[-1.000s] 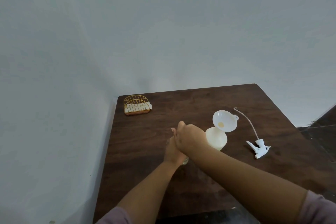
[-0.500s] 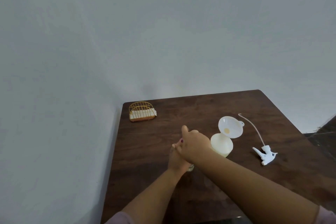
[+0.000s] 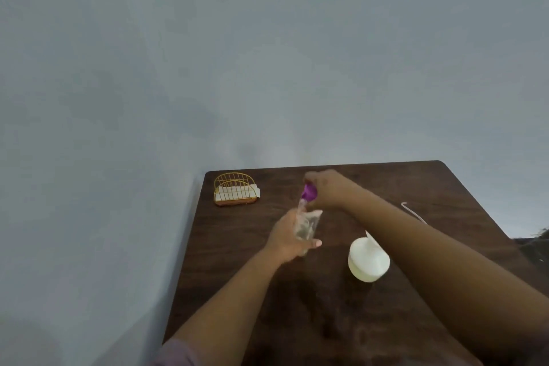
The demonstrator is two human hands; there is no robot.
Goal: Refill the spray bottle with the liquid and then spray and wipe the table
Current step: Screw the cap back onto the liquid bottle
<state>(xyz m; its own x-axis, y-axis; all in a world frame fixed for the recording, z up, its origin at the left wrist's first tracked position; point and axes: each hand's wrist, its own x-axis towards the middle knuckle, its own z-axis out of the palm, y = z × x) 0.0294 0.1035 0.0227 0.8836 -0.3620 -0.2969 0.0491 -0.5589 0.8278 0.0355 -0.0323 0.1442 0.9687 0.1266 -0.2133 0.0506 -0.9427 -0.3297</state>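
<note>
My left hand (image 3: 286,239) is wrapped around a small clear bottle (image 3: 306,226) of liquid on the dark wooden table (image 3: 237,261). My right hand (image 3: 328,189) pinches its purple cap (image 3: 309,192), lifted just above the bottle's neck. To the right stands the white spray bottle body (image 3: 368,261) with a white funnel in its mouth, mostly hidden by my right forearm. Only the thin dip tube (image 3: 413,212) of the sprayer head shows beyond that arm.
A gold wire napkin holder (image 3: 236,190) with white napkins stands at the table's far left corner. A plain grey wall runs behind and to the left of the table. The right table edge drops to a dark floor (image 3: 534,246).
Both hands were closed together over the small bottle. Now my right hand has risen away with the purple cap, and the clear bottle shows in my left hand. The camera tilted down.
</note>
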